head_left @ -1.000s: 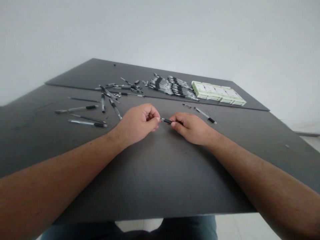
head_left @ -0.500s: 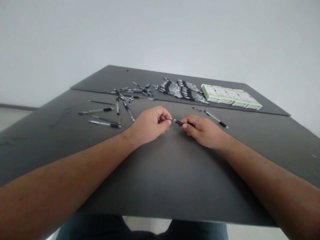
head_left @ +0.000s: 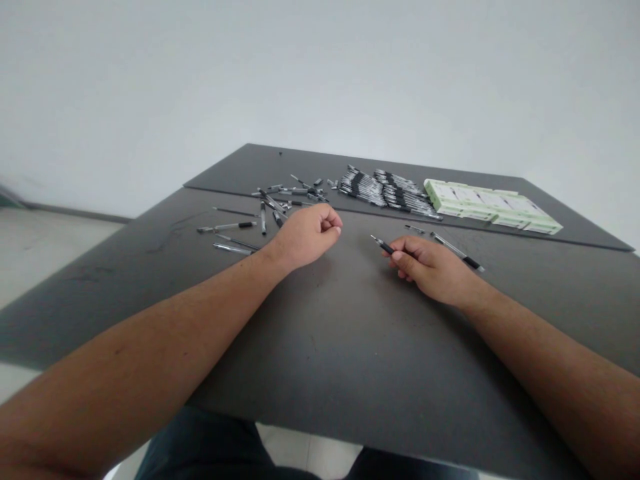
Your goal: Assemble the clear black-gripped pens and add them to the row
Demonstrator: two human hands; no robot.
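My right hand (head_left: 427, 265) grips a black pen (head_left: 383, 246) between thumb and fingers, its pointed tip toward the left. Apart from it, my left hand (head_left: 307, 235) is closed with thumb against curled fingers; whether something small is inside is hidden. Just behind my right hand lie a clear pen with a black grip (head_left: 457, 251) and a small clear-and-dark piece (head_left: 415, 229). Near my left wrist, a clear pen barrel (head_left: 231, 249), a thin dark refill (head_left: 235, 241) and another pen (head_left: 227, 227) lie on the dark table (head_left: 320, 360).
Loose pen parts (head_left: 305, 193) lie scattered beyond my left hand. Rows of pens with black grips (head_left: 363, 186) are laid side by side at the back middle. Pale green-and-white boxes (head_left: 493, 207) stand to their right. A seam crosses the table.
My hands have moved apart; the left one no longer touches the pen tip. My right hand still holds the pen, whose tip now shows free. The whole view has shifted sideways.
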